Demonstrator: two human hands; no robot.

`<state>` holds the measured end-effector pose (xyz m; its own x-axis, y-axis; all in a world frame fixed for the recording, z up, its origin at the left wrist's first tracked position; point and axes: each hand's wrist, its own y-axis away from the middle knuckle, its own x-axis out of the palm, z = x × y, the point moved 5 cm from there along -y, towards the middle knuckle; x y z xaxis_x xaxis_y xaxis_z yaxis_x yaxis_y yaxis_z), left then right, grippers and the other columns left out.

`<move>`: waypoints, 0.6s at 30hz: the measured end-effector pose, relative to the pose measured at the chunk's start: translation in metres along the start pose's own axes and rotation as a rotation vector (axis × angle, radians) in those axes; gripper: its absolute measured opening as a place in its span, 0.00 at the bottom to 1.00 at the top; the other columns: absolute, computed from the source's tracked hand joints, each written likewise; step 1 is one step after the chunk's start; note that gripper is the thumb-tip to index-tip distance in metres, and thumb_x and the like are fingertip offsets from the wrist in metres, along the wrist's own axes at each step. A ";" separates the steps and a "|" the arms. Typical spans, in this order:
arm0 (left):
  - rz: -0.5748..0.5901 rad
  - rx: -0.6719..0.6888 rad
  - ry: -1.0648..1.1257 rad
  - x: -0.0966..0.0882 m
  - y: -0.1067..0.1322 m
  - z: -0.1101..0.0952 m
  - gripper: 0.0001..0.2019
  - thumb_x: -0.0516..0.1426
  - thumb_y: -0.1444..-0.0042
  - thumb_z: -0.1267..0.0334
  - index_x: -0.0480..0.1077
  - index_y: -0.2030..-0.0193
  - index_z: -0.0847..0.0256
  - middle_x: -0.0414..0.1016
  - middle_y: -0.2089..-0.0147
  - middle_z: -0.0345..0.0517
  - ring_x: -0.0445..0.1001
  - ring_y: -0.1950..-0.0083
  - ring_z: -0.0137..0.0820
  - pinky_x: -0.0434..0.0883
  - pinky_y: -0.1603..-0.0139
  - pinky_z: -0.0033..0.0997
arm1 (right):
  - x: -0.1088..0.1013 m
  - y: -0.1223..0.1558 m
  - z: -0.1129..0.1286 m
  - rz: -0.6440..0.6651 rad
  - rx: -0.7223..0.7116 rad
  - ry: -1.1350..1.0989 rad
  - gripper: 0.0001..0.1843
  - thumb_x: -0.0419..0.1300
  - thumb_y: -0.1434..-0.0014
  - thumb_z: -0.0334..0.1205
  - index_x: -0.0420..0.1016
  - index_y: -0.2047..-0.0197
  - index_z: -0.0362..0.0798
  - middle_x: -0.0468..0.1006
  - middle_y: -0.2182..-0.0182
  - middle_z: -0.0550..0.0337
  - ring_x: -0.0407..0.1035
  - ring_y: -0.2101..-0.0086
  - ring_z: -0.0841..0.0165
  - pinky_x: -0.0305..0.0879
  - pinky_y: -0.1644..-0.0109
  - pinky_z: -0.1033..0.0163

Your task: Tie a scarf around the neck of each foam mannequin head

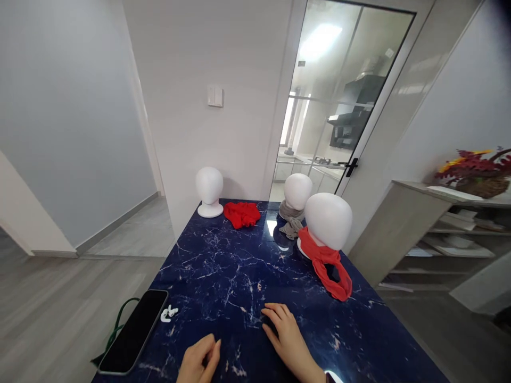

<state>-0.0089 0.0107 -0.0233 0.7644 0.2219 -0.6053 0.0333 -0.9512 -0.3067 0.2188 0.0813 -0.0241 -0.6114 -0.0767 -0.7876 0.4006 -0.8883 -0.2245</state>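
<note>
Pale room, light wall (pixel 179 138) behind, glazed door (pixel 315 117) at right; dark blue table (pixel 235 255) with white veining in front. Left hand (pixel 199 359) at the near edge: fingers curled into a loose fist, thumb against the forefinger side; inside of the palm hidden, cannot tell whether anything lies in it. Right hand (pixel 283 335) palm down over the tabletop, fingers extended and slightly parted, thumb held off to the side, grasp relaxed; touch at the fingertips hard to judge. Beyond it, to the right, the coral-red scarf (pixel 319 255) wraps the neck of the nearest white head form (pixel 329 218); its looped tail lies on the table, long axis slanting from the neck towards the near right. Just behind, a grey scarf (pixel 293 227) circles a second head form (pixel 298 191), knotted tail pointing nearer. Far left corner: third head form (pixel 209 186), upright and bare, a crumpled red cloth (pixel 241 214) just beside it. Near left: phone (pixel 136 332), screen dark, long axis running lower left to upper right; small white pieces (pixel 170 312) beside it, green cord (pixel 117 325) along its outer side. Farther right, shelf unit (pixel 403 223) topped with red and yellow flowers (pixel 475 165).
</note>
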 end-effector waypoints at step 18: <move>0.097 0.305 -0.015 0.023 -0.135 -0.080 0.22 0.46 0.40 0.60 0.47 0.85 0.59 0.47 0.84 0.34 0.47 0.80 0.24 0.50 0.75 0.30 | 0.034 -0.234 -0.025 -0.052 -0.029 0.140 0.23 0.53 0.41 0.34 0.60 0.42 0.42 0.65 0.48 0.47 0.65 0.52 0.65 0.63 0.49 0.61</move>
<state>0.0561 0.1270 0.0630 0.7452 0.1383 -0.6524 -0.2356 -0.8606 -0.4515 0.1214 0.2979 -0.0127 -0.5316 0.0348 -0.8463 0.3918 -0.8757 -0.2822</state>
